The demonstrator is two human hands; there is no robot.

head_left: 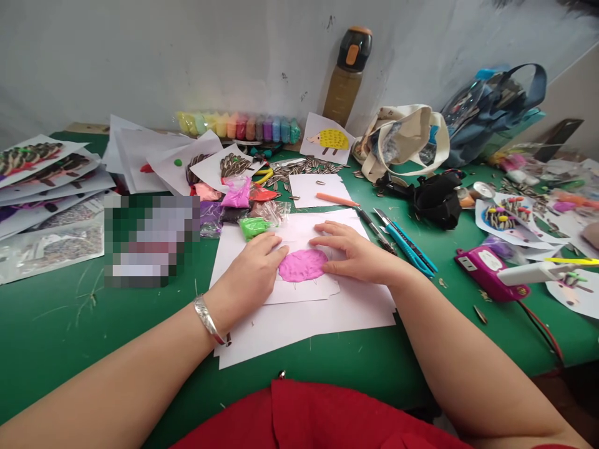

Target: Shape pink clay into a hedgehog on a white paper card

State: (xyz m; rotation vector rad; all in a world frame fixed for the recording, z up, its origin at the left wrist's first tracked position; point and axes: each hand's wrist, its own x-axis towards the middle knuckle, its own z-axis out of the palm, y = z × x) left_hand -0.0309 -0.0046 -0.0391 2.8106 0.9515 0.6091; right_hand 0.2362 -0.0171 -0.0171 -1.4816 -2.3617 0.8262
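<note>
A flattened oval of pink modelling clay [303,265] lies on a small white sheet of paper [299,293], with short pencil lines below it. My left hand [248,274], with a silver bracelet at the wrist, rests on the paper. Its thumb reaches the clay's upper left edge, and its fingers lie stretched forward, partly hidden. From the other side, my right hand [350,252] has its fingers apart, the lower ones touching the clay's right edge. Neither hand grips anything. Just beyond the left fingertips sits a bag of green clay [254,227].
Bags of purple clay [210,218] and pink clay [236,191] lie behind. Right of the papers are an orange tool [336,199], a black pen [372,224] and a blue cutter [407,243]. A magenta device [491,272] stands farther right. Sunflower seeds [304,167] and a bottle [346,81] are at the back.
</note>
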